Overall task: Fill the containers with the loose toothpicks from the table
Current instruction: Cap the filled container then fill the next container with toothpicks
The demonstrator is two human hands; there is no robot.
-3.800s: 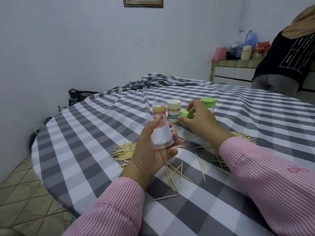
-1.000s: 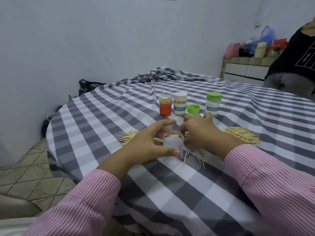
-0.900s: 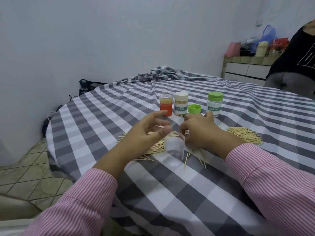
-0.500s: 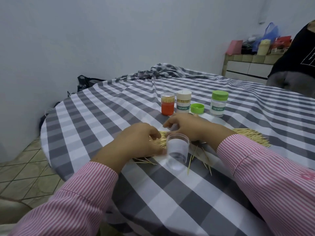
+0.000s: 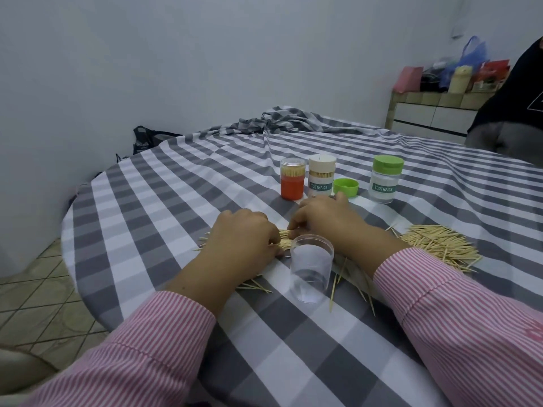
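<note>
Your left hand (image 5: 244,239) lies knuckles up on the checked tablecloth (image 5: 152,218), fingers curled down onto a small bundle of toothpicks (image 5: 284,242), and your right hand (image 5: 326,221) meets it from the 3 o'clock side, fingers also curled and pinching the same bundle; both hands gather it between them. The empty clear container (image 5: 311,267) stands upright and open just at 6 o'clock of this bundle, touching or almost touching your right wrist; I cannot tell which. Some single toothpicks lie scattered around its base. A bigger pile of loose toothpicks (image 5: 440,248) lies at 3 o'clock of your right forearm. At 12 o'clock of your hands stand in a row the orange container (image 5: 292,179), full of toothpicks, just beside it the cream-capped container (image 5: 321,179), then a loose green lid (image 5: 346,187) lying open side up, and the green-capped container (image 5: 385,179). A second person (image 5: 511,107) stands at the far edge, about 2 o'clock.
</note>
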